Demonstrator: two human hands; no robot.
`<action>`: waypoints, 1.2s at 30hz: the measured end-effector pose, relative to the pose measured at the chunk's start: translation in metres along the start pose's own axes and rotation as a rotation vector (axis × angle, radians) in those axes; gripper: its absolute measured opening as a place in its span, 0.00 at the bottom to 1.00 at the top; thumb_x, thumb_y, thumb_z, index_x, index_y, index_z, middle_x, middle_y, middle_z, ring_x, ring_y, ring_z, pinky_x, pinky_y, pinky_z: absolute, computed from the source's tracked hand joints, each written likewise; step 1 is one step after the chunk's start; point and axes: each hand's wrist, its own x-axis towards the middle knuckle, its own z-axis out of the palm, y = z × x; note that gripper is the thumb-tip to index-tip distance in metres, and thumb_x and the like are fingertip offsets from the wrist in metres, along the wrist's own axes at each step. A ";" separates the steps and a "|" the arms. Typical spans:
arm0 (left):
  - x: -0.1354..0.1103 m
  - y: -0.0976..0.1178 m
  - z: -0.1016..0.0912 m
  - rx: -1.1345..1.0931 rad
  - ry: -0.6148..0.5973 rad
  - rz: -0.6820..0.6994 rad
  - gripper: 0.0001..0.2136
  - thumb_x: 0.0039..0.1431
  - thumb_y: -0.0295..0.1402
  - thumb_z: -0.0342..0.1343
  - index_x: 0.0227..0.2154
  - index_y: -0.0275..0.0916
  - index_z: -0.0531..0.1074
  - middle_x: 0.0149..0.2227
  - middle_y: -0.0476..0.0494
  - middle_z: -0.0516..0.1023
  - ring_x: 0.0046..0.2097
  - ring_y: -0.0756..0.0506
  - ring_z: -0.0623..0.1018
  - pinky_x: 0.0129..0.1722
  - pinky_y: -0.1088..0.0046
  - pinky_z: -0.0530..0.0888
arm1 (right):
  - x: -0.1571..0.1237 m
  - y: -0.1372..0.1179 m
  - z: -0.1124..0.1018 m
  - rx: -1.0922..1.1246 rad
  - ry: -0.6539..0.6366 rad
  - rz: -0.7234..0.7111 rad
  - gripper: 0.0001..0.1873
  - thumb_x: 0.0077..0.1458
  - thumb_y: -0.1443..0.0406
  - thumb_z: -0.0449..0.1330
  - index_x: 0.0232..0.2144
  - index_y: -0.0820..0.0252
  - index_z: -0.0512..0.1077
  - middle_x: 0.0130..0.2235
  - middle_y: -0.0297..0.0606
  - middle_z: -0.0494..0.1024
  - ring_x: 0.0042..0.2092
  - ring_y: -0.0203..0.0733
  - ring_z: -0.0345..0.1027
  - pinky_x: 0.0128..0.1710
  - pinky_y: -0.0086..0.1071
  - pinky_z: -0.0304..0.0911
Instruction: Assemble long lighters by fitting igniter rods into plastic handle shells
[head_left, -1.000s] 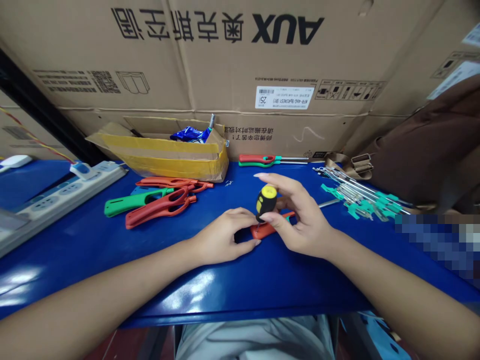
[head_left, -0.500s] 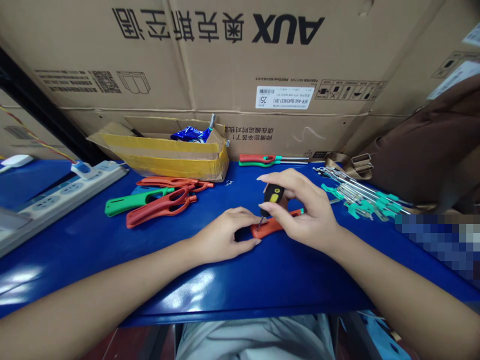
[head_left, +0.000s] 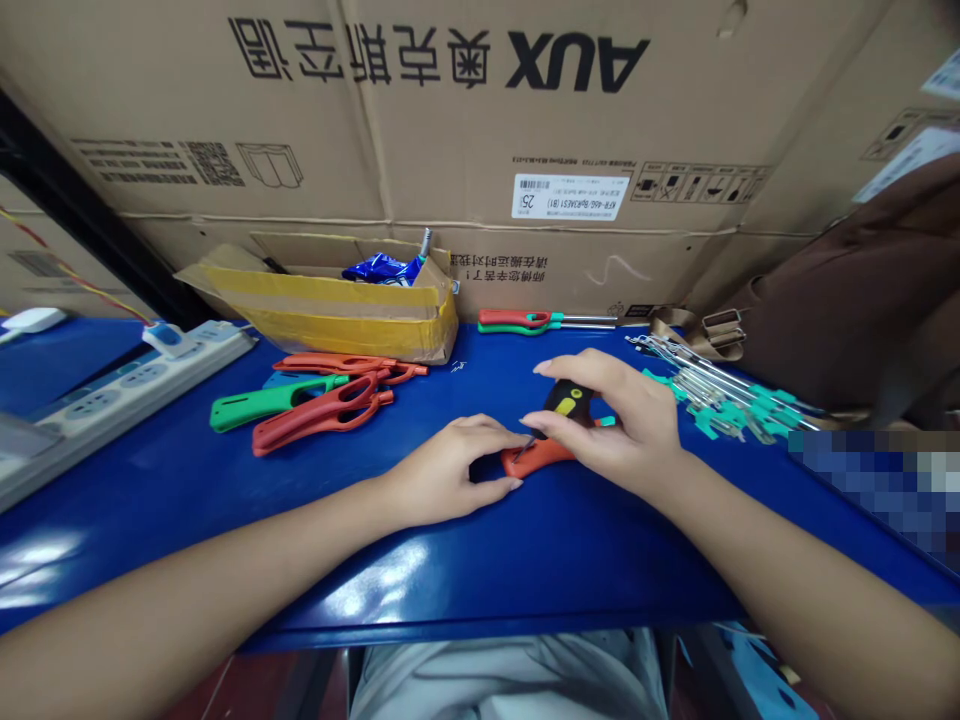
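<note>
An orange-red lighter casing (head_left: 536,458) lies on the blue table under my hands, a bit of green showing at its far right end. My left hand (head_left: 457,470) steadies its left end, index finger on the far side and thumb at the near side. Between thumb and fingers, my right hand (head_left: 615,415) grips a short screwdriver (head_left: 568,402) with a black and yellow handle. The handle leans to the right, and its thin shaft slants down to the casing's left end. My right hand covers part of the casing.
Left of my hands lie red casings (head_left: 322,412) and a green casing (head_left: 262,402). A taped cardboard box (head_left: 345,315) and two long lighters (head_left: 525,320) sit behind. Metal rods with green parts (head_left: 720,390) are piled right, by a brown bag (head_left: 847,290). A power strip (head_left: 112,400) runs left.
My right hand has shifted slightly right and tipped the screwdriver handle from nearly upright to a rightward lean. My left hand and the casing have stayed in place.
</note>
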 end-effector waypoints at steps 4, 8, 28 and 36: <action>0.000 0.000 0.000 -0.007 -0.003 -0.018 0.17 0.60 0.30 0.63 0.52 0.38 0.75 0.46 0.41 0.82 0.48 0.43 0.78 0.52 0.63 0.74 | -0.001 -0.004 -0.001 0.118 -0.103 0.043 0.24 0.67 0.68 0.52 0.64 0.57 0.61 0.51 0.45 0.79 0.46 0.43 0.77 0.42 0.36 0.75; 0.000 0.001 0.000 -0.011 -0.002 -0.023 0.14 0.59 0.30 0.63 0.48 0.39 0.77 0.46 0.42 0.82 0.48 0.43 0.78 0.51 0.63 0.74 | -0.002 -0.007 0.002 0.132 -0.078 0.072 0.21 0.66 0.66 0.57 0.59 0.54 0.67 0.43 0.40 0.80 0.38 0.40 0.76 0.38 0.35 0.74; 0.000 0.001 -0.001 -0.006 -0.009 -0.032 0.19 0.60 0.31 0.63 0.54 0.40 0.74 0.47 0.41 0.82 0.49 0.42 0.78 0.52 0.61 0.74 | 0.001 -0.003 -0.002 0.207 -0.093 0.132 0.22 0.67 0.68 0.51 0.61 0.56 0.66 0.51 0.44 0.79 0.46 0.43 0.77 0.41 0.37 0.76; 0.000 0.000 0.000 -0.017 -0.002 -0.027 0.19 0.60 0.32 0.63 0.54 0.40 0.75 0.48 0.40 0.82 0.50 0.42 0.78 0.54 0.60 0.74 | 0.000 0.001 0.000 0.080 0.017 0.124 0.17 0.62 0.64 0.62 0.53 0.55 0.73 0.39 0.39 0.78 0.30 0.37 0.69 0.31 0.33 0.72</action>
